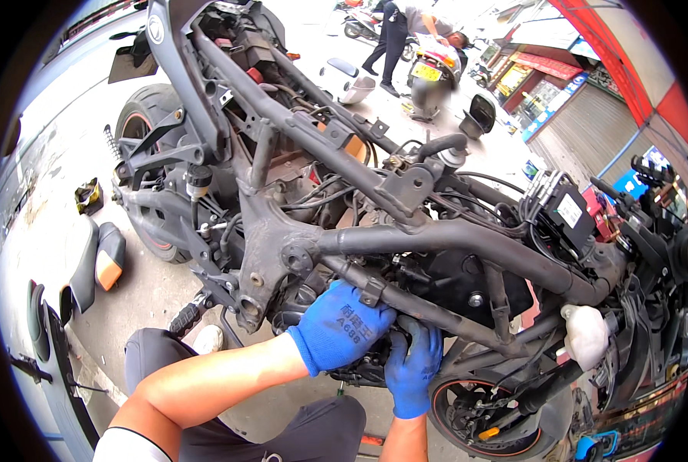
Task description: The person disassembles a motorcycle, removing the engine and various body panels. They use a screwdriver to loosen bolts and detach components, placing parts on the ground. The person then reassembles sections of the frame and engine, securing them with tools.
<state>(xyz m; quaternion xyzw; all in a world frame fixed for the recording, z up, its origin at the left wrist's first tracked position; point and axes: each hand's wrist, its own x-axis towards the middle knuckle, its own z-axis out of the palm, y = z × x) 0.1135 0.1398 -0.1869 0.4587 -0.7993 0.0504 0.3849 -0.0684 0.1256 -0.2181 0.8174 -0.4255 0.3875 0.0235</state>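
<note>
Two hands are sharing one tight spot, and I'm following along remotely through the head camera. The left hand (345,327), in a blue fabric work glove, is sitting curled just under the dark, diagonal metal frame tube (438,313). The right hand (413,368), gloved the same, is sitting just beside it with its fingers bent upward. The stripped-down, matte black motorcycle (406,240) is standing right in front of me, and both hands are resting low on its near side.

Grip check: the left is looking bunched and narrow, the right half-curled. The fingertips are hiding among dark parts, so I can't tell if either is holding anything.

I'm reading the step as close finger work down by the engine. Imo the next move is calling for small, steady motions and for minding the knuckles against that tube.

Containers: a whitish, rounded plastic reservoir bottle (587,337) is hanging near the front end, and a small cylindrical reservoir with a black cap (198,182) is sitting toward the rear wheel (153,108). I'm not making out what's inside either one.
</note>
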